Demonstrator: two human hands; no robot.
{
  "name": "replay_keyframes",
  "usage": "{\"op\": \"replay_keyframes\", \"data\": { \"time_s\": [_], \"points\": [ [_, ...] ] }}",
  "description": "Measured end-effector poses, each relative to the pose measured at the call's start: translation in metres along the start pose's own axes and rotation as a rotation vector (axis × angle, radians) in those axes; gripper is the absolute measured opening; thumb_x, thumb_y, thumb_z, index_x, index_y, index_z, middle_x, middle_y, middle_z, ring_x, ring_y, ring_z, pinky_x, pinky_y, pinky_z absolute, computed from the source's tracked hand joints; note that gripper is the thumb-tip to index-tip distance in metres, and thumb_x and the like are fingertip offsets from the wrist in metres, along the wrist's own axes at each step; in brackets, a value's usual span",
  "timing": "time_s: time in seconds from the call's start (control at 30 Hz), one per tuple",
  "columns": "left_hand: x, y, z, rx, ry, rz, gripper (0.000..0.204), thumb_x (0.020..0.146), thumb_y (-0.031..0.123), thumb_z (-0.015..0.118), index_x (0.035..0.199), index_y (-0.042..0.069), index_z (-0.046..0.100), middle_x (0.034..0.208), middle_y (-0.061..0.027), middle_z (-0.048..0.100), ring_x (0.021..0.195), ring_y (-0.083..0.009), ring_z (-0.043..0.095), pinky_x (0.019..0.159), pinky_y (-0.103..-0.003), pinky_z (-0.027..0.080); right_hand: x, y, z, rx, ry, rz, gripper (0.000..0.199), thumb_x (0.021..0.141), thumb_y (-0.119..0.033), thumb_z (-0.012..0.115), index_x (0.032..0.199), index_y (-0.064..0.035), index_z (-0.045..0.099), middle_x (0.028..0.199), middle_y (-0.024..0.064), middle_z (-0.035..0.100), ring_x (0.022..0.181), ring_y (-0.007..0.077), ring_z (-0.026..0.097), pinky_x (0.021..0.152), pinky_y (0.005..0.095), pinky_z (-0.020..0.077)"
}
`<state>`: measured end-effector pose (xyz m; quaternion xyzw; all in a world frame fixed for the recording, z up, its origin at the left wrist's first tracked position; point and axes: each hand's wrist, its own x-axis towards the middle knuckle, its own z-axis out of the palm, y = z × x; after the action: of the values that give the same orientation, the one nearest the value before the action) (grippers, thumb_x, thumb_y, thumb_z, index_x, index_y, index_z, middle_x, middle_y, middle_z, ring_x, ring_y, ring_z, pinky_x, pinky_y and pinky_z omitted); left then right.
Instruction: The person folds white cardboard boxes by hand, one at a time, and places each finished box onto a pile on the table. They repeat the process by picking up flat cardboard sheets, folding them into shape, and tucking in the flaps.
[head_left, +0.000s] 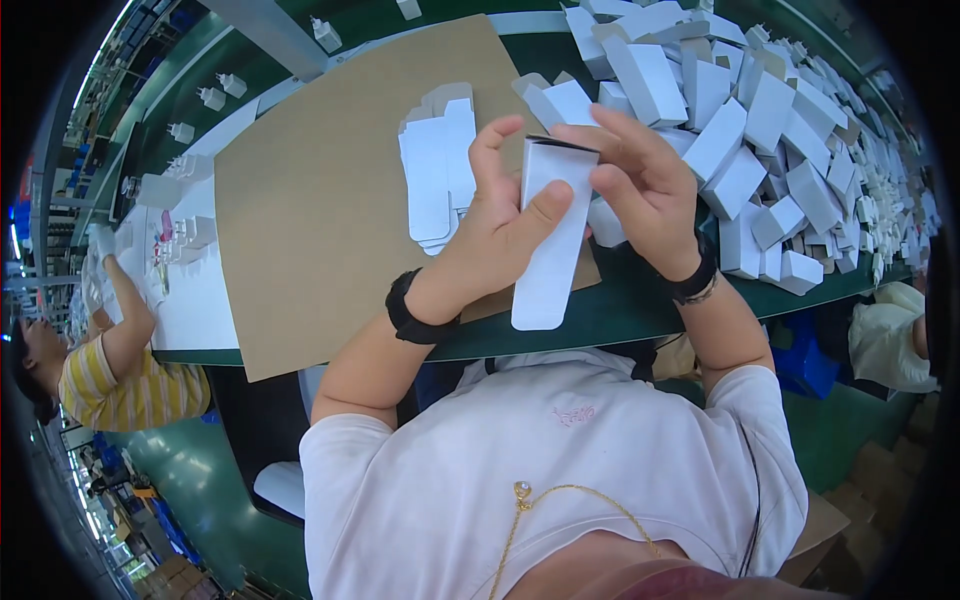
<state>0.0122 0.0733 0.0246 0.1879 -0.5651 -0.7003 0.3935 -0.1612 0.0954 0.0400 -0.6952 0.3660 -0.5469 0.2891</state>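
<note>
A slim white carton (pixel 555 230) stands tilted in front of me, its top end open with a dark slit and its lower end a rounded flap. My left hand (pixel 500 220) is closed around it, thumb flat on the front face and index finger raised beside the top. At the upper right corner, my right hand (pixel 645 185) has its fingers apart, reaching over the carton's top edge, with the thumb beside its side edge. Whether those fingertips press on it is hard to tell. Just left of my hands lies a stack of flat white carton blanks (pixel 430 170).
Under the blanks is a large brown cardboard sheet (pixel 300 230) on the green table. White folded cartons (pixel 720 150) are heaped at the right, with small white pieces (pixel 890 210) beyond. White plug-like adapters (pixel 230 85) stand at the far left. A person in a striped shirt (pixel 130 385) works at left.
</note>
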Motion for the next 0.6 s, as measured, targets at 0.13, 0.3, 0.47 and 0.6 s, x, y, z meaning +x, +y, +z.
{"op": "replay_keyframes", "data": {
  "time_s": [0.13,0.3,0.47,0.6],
  "points": [
    [-0.001,-0.001,-0.013,0.254,-0.086,0.002,0.073,0.089,0.026,0.057,0.133,0.007,0.002,0.097,-0.0167,0.057,0.081,-0.0187,0.060,0.069,-0.029,0.048,0.009,-0.003,-0.010,0.072,-0.119,0.202,0.030,0.086,-0.021,0.059,0.108,-0.0010,0.064,0.104,0.0100,0.065,0.092,0.0134,0.060,0.083,0.0245,0.0457],
    [-0.004,0.002,-0.018,0.391,-0.139,0.103,0.079,0.087,0.027,0.060,0.135,0.009,-0.001,0.108,-0.0159,0.053,0.084,-0.0199,0.060,0.071,-0.031,0.050,0.016,-0.013,-0.010,0.105,-0.139,0.399,0.028,0.083,-0.012,0.058,0.109,-0.0015,0.064,0.097,0.0088,0.066,0.087,0.0120,0.060,0.079,0.0235,0.0466],
    [-0.002,0.002,-0.018,0.539,-0.126,0.263,0.078,0.087,0.025,0.060,0.135,0.010,0.001,0.106,-0.0155,0.055,0.084,-0.0194,0.060,0.071,-0.030,0.049,0.016,-0.012,-0.010,0.128,-0.132,0.393,0.028,0.085,-0.015,0.058,0.109,-0.0012,0.063,0.097,0.0092,0.066,0.087,0.0127,0.060,0.080,0.0234,0.0464],
    [-0.004,0.013,-0.011,0.266,-0.044,-0.040,0.075,0.086,0.029,0.061,0.132,0.006,0.007,0.099,-0.0175,0.054,0.087,-0.0232,0.058,0.076,-0.031,0.046,0.010,0.007,-0.008,0.128,-0.211,0.116,0.032,0.087,-0.019,0.057,0.112,0.0002,0.060,0.110,0.0126,0.063,0.094,0.0146,0.059,0.079,0.0239,0.0465]
  ]
}}
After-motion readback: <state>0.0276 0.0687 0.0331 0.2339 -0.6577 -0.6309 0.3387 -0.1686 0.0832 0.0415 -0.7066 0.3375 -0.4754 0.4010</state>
